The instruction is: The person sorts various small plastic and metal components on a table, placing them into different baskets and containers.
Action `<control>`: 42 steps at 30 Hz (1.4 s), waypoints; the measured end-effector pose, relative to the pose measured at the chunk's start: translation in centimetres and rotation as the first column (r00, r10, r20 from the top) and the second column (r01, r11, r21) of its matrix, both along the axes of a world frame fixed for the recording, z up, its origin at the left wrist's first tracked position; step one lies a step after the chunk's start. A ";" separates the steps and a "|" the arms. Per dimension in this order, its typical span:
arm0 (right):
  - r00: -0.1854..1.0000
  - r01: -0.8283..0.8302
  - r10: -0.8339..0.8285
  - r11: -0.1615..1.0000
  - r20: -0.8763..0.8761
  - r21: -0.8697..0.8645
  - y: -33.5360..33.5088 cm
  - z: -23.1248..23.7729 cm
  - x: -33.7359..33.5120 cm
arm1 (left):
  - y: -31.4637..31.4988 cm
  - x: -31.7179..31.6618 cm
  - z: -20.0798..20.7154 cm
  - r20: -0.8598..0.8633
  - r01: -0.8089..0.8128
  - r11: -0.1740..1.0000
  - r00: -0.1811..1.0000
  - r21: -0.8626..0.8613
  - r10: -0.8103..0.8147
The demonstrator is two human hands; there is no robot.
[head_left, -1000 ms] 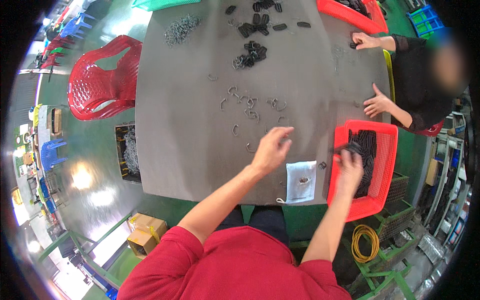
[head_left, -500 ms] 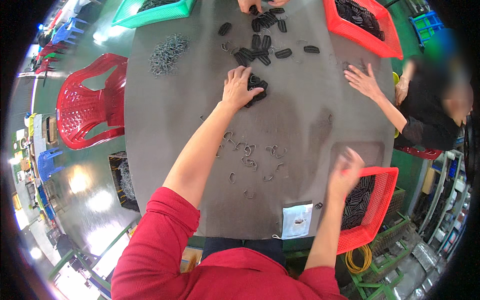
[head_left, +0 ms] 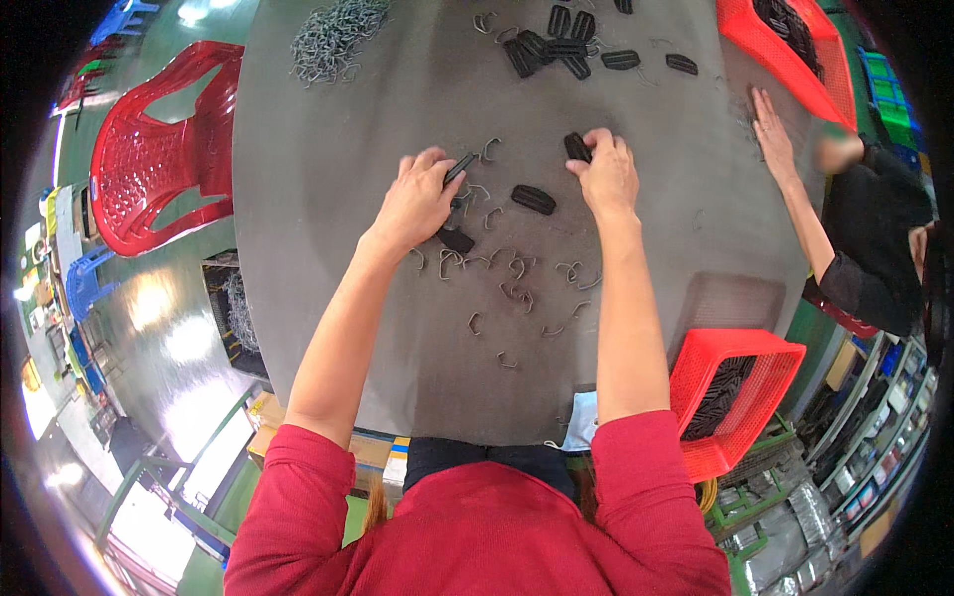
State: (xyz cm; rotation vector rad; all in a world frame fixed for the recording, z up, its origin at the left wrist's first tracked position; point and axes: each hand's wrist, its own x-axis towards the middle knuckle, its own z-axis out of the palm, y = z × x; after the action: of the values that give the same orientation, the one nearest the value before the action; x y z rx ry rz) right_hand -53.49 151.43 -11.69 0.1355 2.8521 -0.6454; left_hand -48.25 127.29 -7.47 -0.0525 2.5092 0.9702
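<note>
My left hand [head_left: 412,202], fingers curled, grips a slim black plastic piece [head_left: 459,167] by its edge. Just below that hand, another black piece [head_left: 456,239] lies on the table, partly covered. Farther right, my right hand [head_left: 608,177] pinches an oblong ribbed black piece [head_left: 577,147] between thumb and fingers. Between the two hands a loose black piece [head_left: 534,199] lies flat. Bent wire hooks [head_left: 517,266] are scattered around and nearer to me on the grey table [head_left: 328,228].
More black pieces [head_left: 566,52] lie at the far middle, and a heap of wire hooks [head_left: 336,40] at far left. Red baskets of black pieces stand near right [head_left: 740,343] and far right [head_left: 835,89]. A face mask [head_left: 580,422] lies by my right forearm. A co-worker's hand [head_left: 773,139] rests at right.
My left hand has drawn black pieces nearer and spread them. My right hand has come from beside the near red basket to the middle and taken a black piece. The view has shifted.
</note>
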 end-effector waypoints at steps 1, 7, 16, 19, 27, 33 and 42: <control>0.998 -0.046 0.048 0.998 0.036 -0.051 0.6 -0.5 0.5 | -0.3 0.6 0.2 -0.201 0.078 0.982 0.973 -0.171 -0.112; 0.928 0.254 0.096 0.545 0.361 -0.799 2.5 0.2 4.3 | -3.6 2.0 3.2 0.240 -0.237 0.738 0.965 0.632 0.105; 0.970 -0.189 0.210 0.969 0.120 -0.160 -4.0 0.1 6.4 | -5.4 4.1 -0.7 0.080 -0.512 0.858 0.855 -0.038 0.513; 0.908 0.051 0.214 0.797 0.360 -0.602 -2.2 0.5 6.7 | -3.0 6.1 -2.8 -0.167 -0.336 0.880 0.941 -0.335 0.295; 0.878 0.188 0.265 0.575 0.399 -0.797 -9.8 0.7 6.1 | -7.2 9.6 -2.6 0.370 -0.436 0.774 0.886 0.460 0.279; 0.959 -0.222 0.256 0.945 0.123 -0.240 -15.1 0.1 6.1 | -9.3 11.4 -0.3 0.604 -0.620 0.108 0.783 0.777 0.146; 0.816 0.556 0.211 -0.028 0.538 -0.831 -2.9 5.2 6.5 | -5.3 5.7 -2.5 0.418 -0.335 0.739 0.905 0.585 0.080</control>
State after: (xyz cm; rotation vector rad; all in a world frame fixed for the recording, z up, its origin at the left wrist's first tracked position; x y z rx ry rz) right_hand -47.01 148.51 -6.47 0.3752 1.1274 -2.1513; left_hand -42.53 122.01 -9.93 -0.2846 1.7344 1.7047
